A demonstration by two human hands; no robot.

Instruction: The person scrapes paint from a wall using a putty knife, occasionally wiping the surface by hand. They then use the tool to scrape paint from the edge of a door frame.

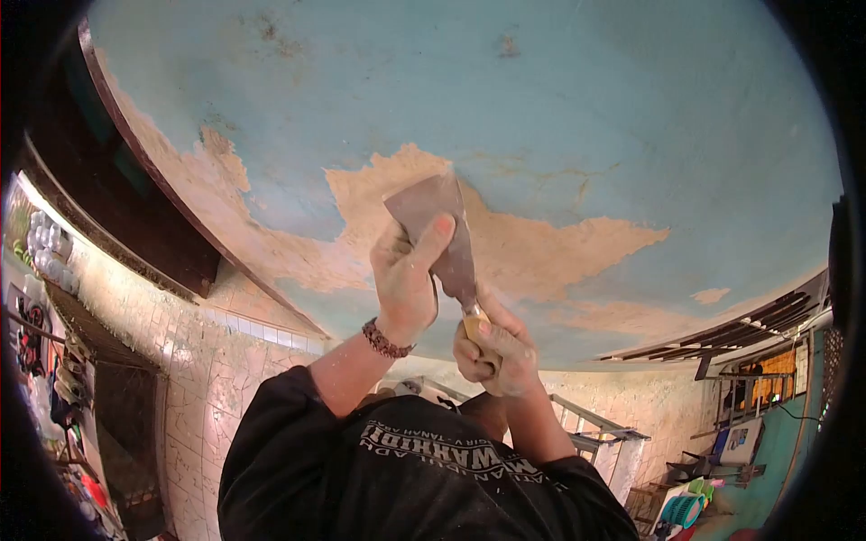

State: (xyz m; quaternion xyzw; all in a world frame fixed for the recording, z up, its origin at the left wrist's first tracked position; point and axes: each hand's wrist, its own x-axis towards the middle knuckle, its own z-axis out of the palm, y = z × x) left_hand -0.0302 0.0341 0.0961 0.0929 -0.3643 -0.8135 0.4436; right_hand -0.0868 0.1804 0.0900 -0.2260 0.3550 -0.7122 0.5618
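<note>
The right hand is gripping the yellow handle of a scraper, fingers curling closely around it. The left hand is pinching the metal blade above, its thumb pressing on the near face and its fingers wrapping behind the left edge. The scraper is therefore slanting up between both hands, its wide end lying over a bare tan patch; whether the edge is touching there, I cannot tell. Above the hands a blue painted surface is flaking around that patch. A dark beaded bracelet is circling the left wrist.

Below both hands, a black shirt is carrying pale printing. One line is showing "TANAH ABA" before breaking off in a fold; larger lettering seems to be reading "WARHIDI", while the other words are bending too much to make out. Below and right of the right hand, a ladder is standing near a tiled wall, which is also extending left below the left hand.
</note>
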